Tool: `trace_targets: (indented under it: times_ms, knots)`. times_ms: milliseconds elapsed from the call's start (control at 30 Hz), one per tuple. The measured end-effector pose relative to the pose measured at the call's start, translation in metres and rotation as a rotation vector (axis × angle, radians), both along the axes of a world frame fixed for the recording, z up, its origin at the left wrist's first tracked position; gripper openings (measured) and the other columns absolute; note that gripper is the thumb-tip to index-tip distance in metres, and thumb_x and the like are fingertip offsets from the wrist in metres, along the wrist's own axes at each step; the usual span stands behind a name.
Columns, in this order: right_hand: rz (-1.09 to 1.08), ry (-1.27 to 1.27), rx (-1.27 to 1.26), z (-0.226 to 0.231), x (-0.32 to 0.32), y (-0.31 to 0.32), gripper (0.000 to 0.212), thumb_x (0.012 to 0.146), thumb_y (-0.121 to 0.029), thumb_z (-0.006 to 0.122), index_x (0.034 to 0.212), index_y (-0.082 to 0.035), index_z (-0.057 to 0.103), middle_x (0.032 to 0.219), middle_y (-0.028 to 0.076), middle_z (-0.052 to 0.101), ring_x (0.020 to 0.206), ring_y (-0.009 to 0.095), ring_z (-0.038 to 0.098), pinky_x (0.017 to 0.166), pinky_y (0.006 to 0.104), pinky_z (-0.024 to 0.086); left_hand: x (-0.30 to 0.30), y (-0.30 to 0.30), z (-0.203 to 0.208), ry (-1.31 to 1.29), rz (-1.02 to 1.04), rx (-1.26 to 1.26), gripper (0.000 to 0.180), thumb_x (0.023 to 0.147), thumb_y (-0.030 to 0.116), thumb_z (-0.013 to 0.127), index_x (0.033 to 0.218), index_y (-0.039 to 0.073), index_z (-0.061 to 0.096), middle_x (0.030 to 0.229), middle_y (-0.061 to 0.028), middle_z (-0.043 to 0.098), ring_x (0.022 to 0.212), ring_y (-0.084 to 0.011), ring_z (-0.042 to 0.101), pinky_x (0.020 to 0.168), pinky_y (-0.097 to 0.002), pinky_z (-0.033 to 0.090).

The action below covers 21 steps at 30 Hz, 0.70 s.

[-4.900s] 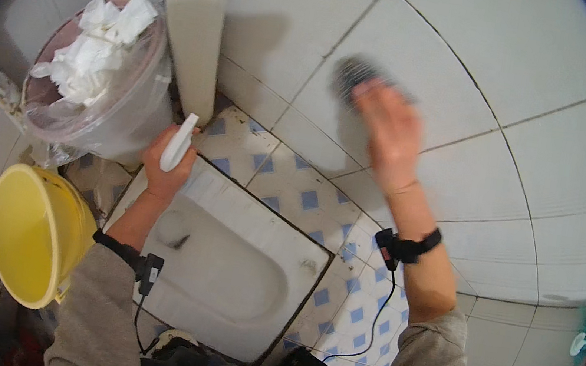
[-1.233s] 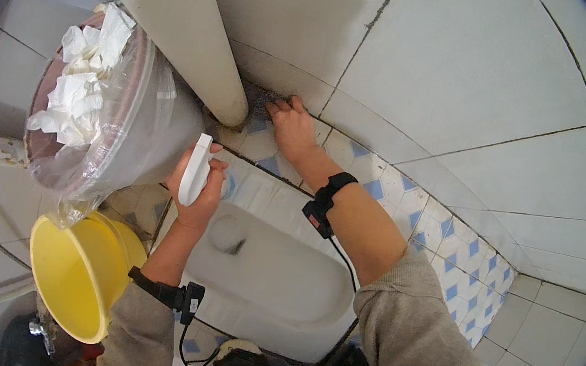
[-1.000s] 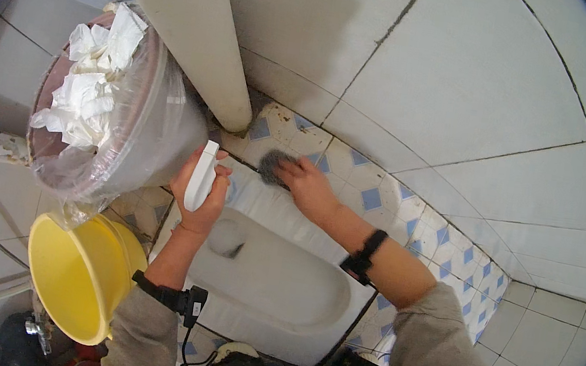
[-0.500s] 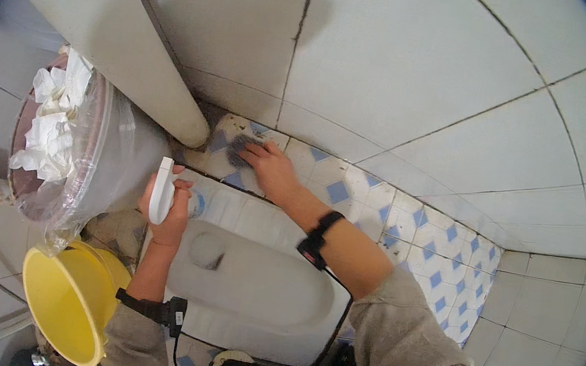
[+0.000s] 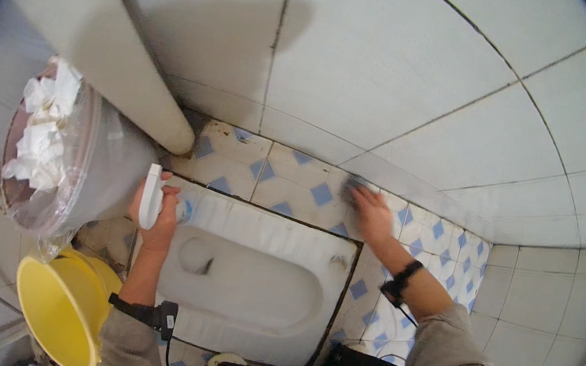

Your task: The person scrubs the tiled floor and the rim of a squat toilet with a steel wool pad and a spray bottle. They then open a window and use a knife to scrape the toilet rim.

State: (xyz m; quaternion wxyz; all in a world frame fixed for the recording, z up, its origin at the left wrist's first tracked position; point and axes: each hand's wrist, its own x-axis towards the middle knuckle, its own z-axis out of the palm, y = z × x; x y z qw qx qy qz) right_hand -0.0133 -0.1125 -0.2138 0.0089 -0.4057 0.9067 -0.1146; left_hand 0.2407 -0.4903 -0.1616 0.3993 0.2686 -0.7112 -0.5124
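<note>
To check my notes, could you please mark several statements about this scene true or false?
1. The left hand holds a white-headed spray bottle. True.
2. Both wrists are bare. False: each wears a black strap.
3. The right hand holds a blurred dark grey scrubber. True.
4. The floor pattern is red. False: its diamonds are blue.
5. A yellow bucket is left of the squat toilet. True.
6. No paper is in view. False: white tissues lie in a plastic-lined bin.

R grip [image 5: 374, 218], scrubber [image 5: 356, 184] blurry | spray btl [image 5: 151, 197] part hid by L grip [image 5: 163, 221]
</note>
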Motion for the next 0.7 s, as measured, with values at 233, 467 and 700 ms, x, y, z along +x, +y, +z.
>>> trace_targets:
  times_ms: [233,467,700]
  knots:
    - [0.109,0.028,0.068,-0.024,0.039,-0.251,0.047,0.08,-0.008,0.059,0.127,-0.006,0.059,0.129,0.015,0.059,0.114,0.033,0.054,0.097,0.0371,0.049,0.009,-0.009,-0.014,-0.007,0.013,0.065,0.027,0.083,-0.007,0.055,0.109,-0.007,0.059,0.11,-0.0126,0.063,0.08,-0.019,0.066,0.071,-0.031,0.054]
    - [0.45,-0.073,-0.209,-0.025,0.031,-0.111,0.063,0.078,-0.002,0.061,0.139,-0.018,0.051,0.139,0.004,0.053,0.12,0.029,0.052,0.099,0.0369,0.049,0.006,-0.008,-0.01,-0.085,0.014,0.038,0.029,0.085,-0.005,0.056,0.114,-0.005,0.06,0.1,-0.0091,0.066,0.079,-0.0161,0.067,0.068,-0.0287,0.053]
    - [0.29,-0.205,0.483,0.051,0.012,0.18,0.068,0.079,0.005,0.06,0.141,-0.02,0.052,0.147,0.005,0.049,0.126,0.028,0.051,0.102,0.04,0.048,0.002,-0.008,-0.008,-0.05,0.003,-0.025,0.026,0.082,-0.006,0.056,0.107,-0.005,0.063,0.095,-0.0079,0.067,0.075,-0.0151,0.067,0.064,-0.0278,0.053]
